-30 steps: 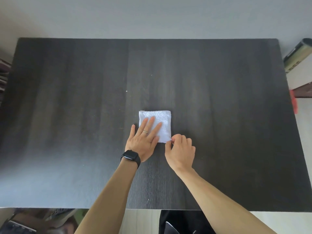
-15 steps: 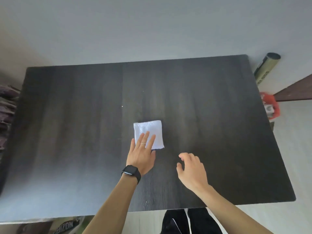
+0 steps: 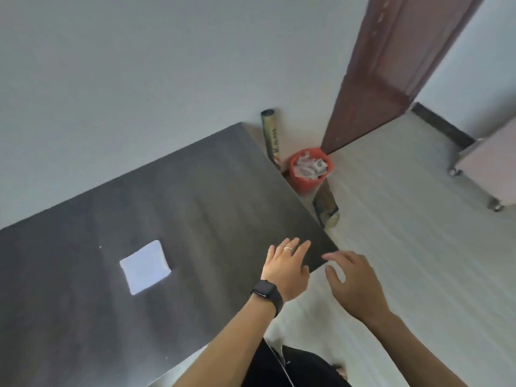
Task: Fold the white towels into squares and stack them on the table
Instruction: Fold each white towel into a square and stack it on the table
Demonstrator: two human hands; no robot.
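Head view, strongly tilted. A dark wood-grain bench (image 3: pixel 195 205) crosses the lower left of the field. One white towel (image 3: pixel 145 268), folded to a square, lies flat on it, well apart from both hands and with nothing resting on it. The left hand (image 3: pixel 287 265), with a black watch (image 3: pixel 266 293) at the wrist and a ring (image 3: pixel 288 248), is over the bench's right-hand corner with its fingers straight, slightly spread and holding nothing; whether the palm touches the surface cannot be told. The right hand (image 3: pixel 354 280) hangs just beyond the bench edge, above the pale floor (image 3: pixel 405 247), with its fingers loosely bent, apart and empty. Beyond the far right corner of the bench, against the grey wall (image 3: pixel 139 79), a cardboard tube (image 3: pixel 270 132) stands upright with its lower part hidden by the bench edge. Just beside it is a red bin (image 3: pixel 308 169) holding pale scraps too blurred to identify. A second roll (image 3: pixel 326 208) lies on the floor near the bin, partly cut off by the bench. A brown door (image 3: pixel 391 65) rises at the upper right. A white cabinet (image 3: pixel 491 169) on castors is cut by the right frame edge. Dark trousers (image 3: pixel 293 367) show at the bottom. Motion blur softens all detail, and the bench's left end falls outside the frame.
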